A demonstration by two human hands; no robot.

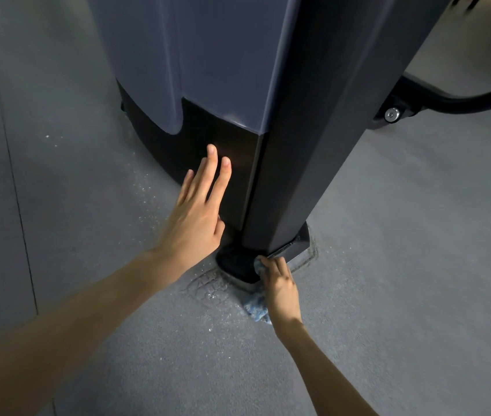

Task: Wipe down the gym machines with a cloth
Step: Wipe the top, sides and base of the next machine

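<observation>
Blue cloth [255, 306] lies under the right hand [281, 291], against the machine foot [238, 267].

Floor [403, 220]: grey rubber matting with a fine speckled texture, matte. A seam [18, 205] runs as a thin dark line down the left side, slightly slanted. White flecks [148, 190] are scattered left of centre, with a few more lower down. A cracked, scuffed patch [205, 288] sits in the matting near centre, in the lower half. Paler beige surface [478, 46] at top right, partly blurred. Light is dim and even; shadows are soft.
</observation>
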